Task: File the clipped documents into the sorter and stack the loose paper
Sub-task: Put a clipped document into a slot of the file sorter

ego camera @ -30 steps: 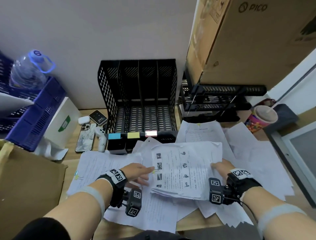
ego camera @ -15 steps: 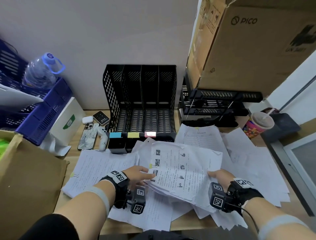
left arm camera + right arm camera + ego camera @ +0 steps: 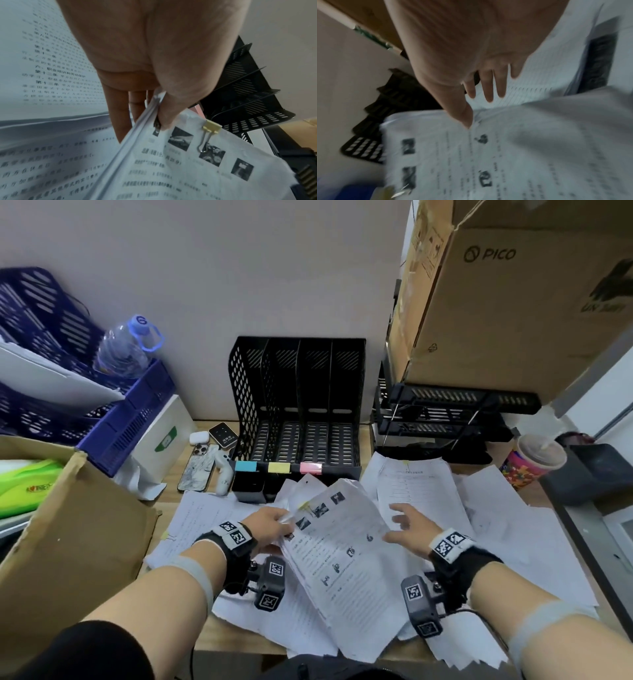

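My left hand (image 3: 274,520) pinches the left edge of a clipped document (image 3: 337,537) printed with small pictures, raised off the desk with its top end tilted toward the sorter. In the left wrist view the thumb (image 3: 169,108) presses on top of the document (image 3: 197,162), beside a yellow binder clip (image 3: 211,127). My right hand (image 3: 407,523) hovers just right of the document with fingers spread, holding nothing. The black mesh sorter (image 3: 301,402) stands behind with empty slots and blue, yellow and pink labels. Loose paper (image 3: 493,515) covers the desk.
A large PICO cardboard box (image 3: 513,302) sits on black stacked trays (image 3: 452,419) at the right. A lidded cup (image 3: 534,460) stands far right. Left of the sorter lie a phone (image 3: 198,467), a controller and an earbud case; a blue crate (image 3: 113,419) and an open carton (image 3: 78,535) stand farther left.
My right hand let go of the document's right edge and opened beside it. The left hand lifted and turned the document so its top swings toward the sorter.
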Available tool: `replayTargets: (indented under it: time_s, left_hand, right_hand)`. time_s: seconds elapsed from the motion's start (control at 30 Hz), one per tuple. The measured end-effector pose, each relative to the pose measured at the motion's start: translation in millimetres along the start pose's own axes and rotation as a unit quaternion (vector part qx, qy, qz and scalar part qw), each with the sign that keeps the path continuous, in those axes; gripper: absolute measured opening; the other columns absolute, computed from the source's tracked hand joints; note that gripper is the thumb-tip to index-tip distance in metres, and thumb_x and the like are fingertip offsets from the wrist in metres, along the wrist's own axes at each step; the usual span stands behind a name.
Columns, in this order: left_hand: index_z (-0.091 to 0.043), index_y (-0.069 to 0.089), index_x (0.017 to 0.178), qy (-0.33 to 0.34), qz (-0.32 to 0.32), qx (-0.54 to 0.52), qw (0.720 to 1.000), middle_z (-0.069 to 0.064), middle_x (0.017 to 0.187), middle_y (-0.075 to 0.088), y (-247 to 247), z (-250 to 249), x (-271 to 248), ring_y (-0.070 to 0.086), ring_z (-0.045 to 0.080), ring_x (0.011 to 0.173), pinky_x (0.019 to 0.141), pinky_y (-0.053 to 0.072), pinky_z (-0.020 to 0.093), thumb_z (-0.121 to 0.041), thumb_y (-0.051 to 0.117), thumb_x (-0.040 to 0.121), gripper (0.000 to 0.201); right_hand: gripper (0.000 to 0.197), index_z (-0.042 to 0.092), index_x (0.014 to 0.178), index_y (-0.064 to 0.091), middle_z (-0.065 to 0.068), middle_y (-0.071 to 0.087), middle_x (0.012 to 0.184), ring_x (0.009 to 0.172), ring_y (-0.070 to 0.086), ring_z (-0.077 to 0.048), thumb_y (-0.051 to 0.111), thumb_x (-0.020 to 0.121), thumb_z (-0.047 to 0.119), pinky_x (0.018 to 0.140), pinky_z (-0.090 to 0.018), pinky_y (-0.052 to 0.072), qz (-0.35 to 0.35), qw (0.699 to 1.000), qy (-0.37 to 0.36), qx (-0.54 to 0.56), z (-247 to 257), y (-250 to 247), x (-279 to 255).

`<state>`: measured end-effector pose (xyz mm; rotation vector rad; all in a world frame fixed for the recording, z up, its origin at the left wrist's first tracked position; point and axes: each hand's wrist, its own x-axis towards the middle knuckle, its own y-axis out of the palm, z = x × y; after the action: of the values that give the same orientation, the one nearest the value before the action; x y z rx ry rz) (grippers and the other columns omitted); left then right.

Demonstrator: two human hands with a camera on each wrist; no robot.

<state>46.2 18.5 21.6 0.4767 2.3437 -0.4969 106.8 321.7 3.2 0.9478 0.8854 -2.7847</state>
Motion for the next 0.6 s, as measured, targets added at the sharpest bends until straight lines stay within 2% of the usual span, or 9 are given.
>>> replayTargets:
  time_s: [0.07, 0.1, 0.17, 0.2, 0.27, 0.37, 0.5, 0.53, 0.6]
  left_hand:
    - [-0.003, 0.068, 0.094, -0.006, -0.003, -0.001, 1.0, 0.01, 0.078, 0.065, -2, -2, -4, 0.065, 0.022, 0.068, 0.057, 0.058, 0.03, -0.009, 0.059, 0.098, 0.011]
    - [-0.003, 0.069, 0.097, -0.006, -0.006, -0.005, 1.0, 0.011, 0.081, 0.066, -2, -1, -5, 0.066, 0.024, 0.072, 0.064, 0.059, 0.032, -0.01, 0.061, 0.098, 0.011]
    - [-0.003, 0.07, 0.106, 0.011, -0.021, -0.004, 1.0, 0.016, 0.092, 0.07, -5, -2, -9, 0.066, 0.027, 0.081, 0.077, 0.059, 0.038, -0.013, 0.064, 0.096, 0.016]
    - [-0.004, 0.071, 0.107, 0.024, -0.036, -0.004, 0.999, 0.017, 0.096, 0.072, -7, -2, -11, 0.067, 0.026, 0.082, 0.078, 0.059, 0.037, -0.014, 0.066, 0.095, 0.016]
    - [-0.003, 0.069, 0.106, 0.036, -0.064, -0.026, 0.997, 0.019, 0.1, 0.074, -10, -3, -16, 0.071, 0.026, 0.083, 0.076, 0.063, 0.033, -0.013, 0.072, 0.09, 0.018]
    - [-0.004, 0.066, 0.118, 0.019, -0.038, -0.114, 0.993, 0.018, 0.109, 0.076, -15, -2, -23, 0.074, 0.035, 0.1, 0.092, 0.058, 0.049, -0.008, 0.079, 0.083, 0.037]
    - [-0.009, 0.069, 0.118, 0.024, 0.001, -0.117, 0.993, 0.011, 0.113, 0.076, -15, 4, -32, 0.073, 0.031, 0.105, 0.093, 0.058, 0.049, -0.009, 0.081, 0.081, 0.038]
    - [-0.011, 0.07, 0.117, 0.035, 0.006, -0.112, 0.993, 0.01, 0.114, 0.076, -16, 5, -33, 0.073, 0.031, 0.106, 0.093, 0.058, 0.049, -0.01, 0.082, 0.081, 0.038]
    - [-0.017, 0.071, 0.116, 0.065, -0.003, -0.089, 0.994, 0.007, 0.118, 0.075, -24, 6, -34, 0.072, 0.029, 0.109, 0.097, 0.055, 0.051, -0.017, 0.082, 0.08, 0.038]
  right_hand:
    - [0.067, 0.023, 0.14, 0.046, -0.005, 0.06, 0.131, 0.119, 0.059, -0.024, 0.074, 0.079, 0.026, 0.101, -0.035, 0.044, 0.047, 0.999, -0.013, -0.009, 8, 7, 2]
    - [0.053, 0.019, 0.132, 0.055, -0.009, 0.067, 0.123, 0.109, 0.063, -0.023, 0.071, 0.082, 0.023, 0.098, -0.036, 0.048, 0.05, 0.998, -0.018, -0.022, 11, 9, 5]
    - [0.028, 0.007, 0.111, 0.068, -0.02, 0.071, 0.111, 0.088, 0.063, -0.023, 0.062, 0.086, 0.016, 0.081, -0.031, 0.048, 0.031, 0.998, -0.027, -0.039, 18, 12, 4]
    - [0.025, 0.004, 0.106, 0.069, -0.021, 0.071, 0.11, 0.084, 0.061, -0.022, 0.058, 0.087, 0.014, 0.075, -0.029, 0.046, 0.023, 0.999, -0.028, -0.037, 21, 12, 4]
    - [0.023, 0.006, 0.105, 0.071, -0.015, 0.072, 0.108, 0.089, 0.061, -0.024, 0.054, 0.09, 0.011, 0.074, -0.029, 0.046, 0.011, 0.999, -0.039, -0.022, 29, 11, 2]
    - [0.023, 0.016, 0.099, 0.073, -0.006, 0.074, 0.102, 0.096, 0.066, -0.025, 0.052, 0.09, 0.01, 0.083, -0.033, 0.052, 0.003, 0.998, -0.049, 0.033, 46, 8, 0]
    - [0.031, 0.044, 0.087, 0.074, 0.002, 0.076, 0.105, 0.101, 0.069, -0.028, 0.055, 0.074, 0.023, 0.093, -0.049, 0.055, -0.001, 0.99, -0.079, 0.12, 63, 5, 36]
    - [0.031, 0.046, 0.087, 0.074, 0.002, 0.076, 0.106, 0.102, 0.069, -0.028, 0.056, 0.073, 0.024, 0.094, -0.05, 0.055, 0.0, 0.986, -0.095, 0.139, 67, 5, 50]
    - [0.027, 0.035, 0.094, 0.073, -0.001, 0.074, 0.109, 0.101, 0.069, -0.029, 0.058, 0.075, 0.023, 0.092, -0.049, 0.055, -0.01, 0.978, -0.125, 0.166, 106, 3, 37]
